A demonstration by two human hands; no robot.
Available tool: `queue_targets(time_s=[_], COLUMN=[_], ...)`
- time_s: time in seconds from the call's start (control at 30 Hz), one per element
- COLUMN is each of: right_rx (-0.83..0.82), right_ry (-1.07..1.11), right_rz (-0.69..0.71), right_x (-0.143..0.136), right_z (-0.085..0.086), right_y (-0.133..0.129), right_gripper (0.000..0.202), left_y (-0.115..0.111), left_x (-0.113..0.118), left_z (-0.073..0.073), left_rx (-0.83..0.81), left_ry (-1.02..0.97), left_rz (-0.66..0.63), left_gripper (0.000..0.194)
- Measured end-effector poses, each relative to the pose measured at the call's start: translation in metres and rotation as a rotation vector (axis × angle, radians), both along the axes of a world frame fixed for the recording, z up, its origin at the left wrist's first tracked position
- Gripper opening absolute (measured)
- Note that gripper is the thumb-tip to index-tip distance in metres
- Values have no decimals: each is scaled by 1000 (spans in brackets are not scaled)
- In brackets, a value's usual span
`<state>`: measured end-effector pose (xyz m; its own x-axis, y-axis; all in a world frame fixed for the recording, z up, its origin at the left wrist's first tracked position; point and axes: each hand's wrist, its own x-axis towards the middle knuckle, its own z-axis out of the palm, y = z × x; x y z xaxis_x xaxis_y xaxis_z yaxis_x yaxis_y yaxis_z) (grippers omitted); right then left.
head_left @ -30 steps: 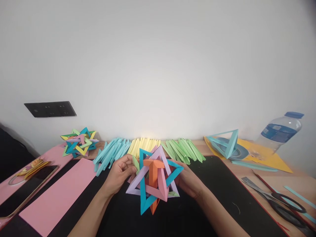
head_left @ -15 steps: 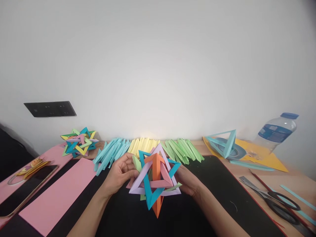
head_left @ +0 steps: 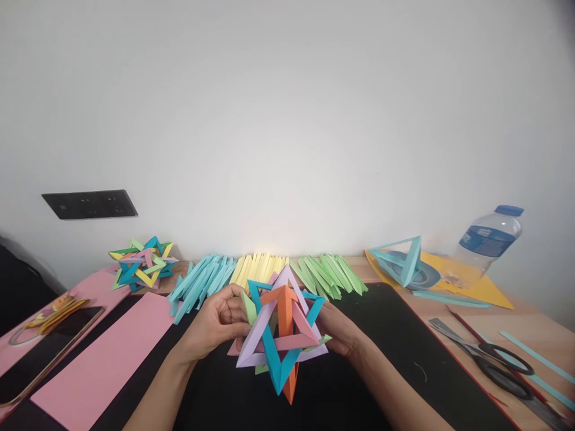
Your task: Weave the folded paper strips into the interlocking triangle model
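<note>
Between my two hands is an origami star (head_left: 284,311) of interlocked paper frames in orange, blue, lilac, pink and light green. My left hand (head_left: 223,317) grips its left side, thumb and fingers closed near a light green piece (head_left: 248,306). My right hand (head_left: 338,328) supports the right side from behind; most of its fingers are hidden by the star. The orange point (head_left: 291,389) hangs down over the black mat (head_left: 359,395).
Folded strips lie along the wall: blue (head_left: 204,281), yellow (head_left: 259,268) and green (head_left: 330,275). A finished multicoloured star (head_left: 144,263) and pink paper (head_left: 103,359) are left. Right are scissors (head_left: 483,353), a pencil (head_left: 467,320), a blue paper frame (head_left: 411,263) and a bottle (head_left: 489,239).
The star has tilted slightly and sits a little lower in view, its blue point dropping. Both hands keep their hold. The view has shifted slightly.
</note>
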<state>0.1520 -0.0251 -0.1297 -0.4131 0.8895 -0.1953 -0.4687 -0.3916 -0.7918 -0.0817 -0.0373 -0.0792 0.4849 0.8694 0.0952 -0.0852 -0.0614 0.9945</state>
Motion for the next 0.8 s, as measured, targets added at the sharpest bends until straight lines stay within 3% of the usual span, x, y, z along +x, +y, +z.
queue_targets(time_s=[0.13, 0.33, 0.53, 0.7, 0.8], right_rx=[-6, 104, 125, 228, 262], right_ry=[-10, -27, -101, -80, -189], right_rz=[2, -97, -215, -273, -296], right_x=[-2, 2, 8, 11, 12], right_z=[1, -1, 0, 4, 3], right_y=[-1, 3, 7, 6, 7], right_gripper=[18, 20, 33, 44, 47], left_y=[1, 6, 15, 29, 35], left_x=[-1, -2, 4, 3, 1], left_z=[-3, -3, -11, -19, -24], left_rx=[44, 82, 30, -15, -60], left_ry=[8, 2, -97, -146, -178], left_rz=[-33, 89, 93, 281, 370], left_gripper=[28, 20, 62, 44, 42])
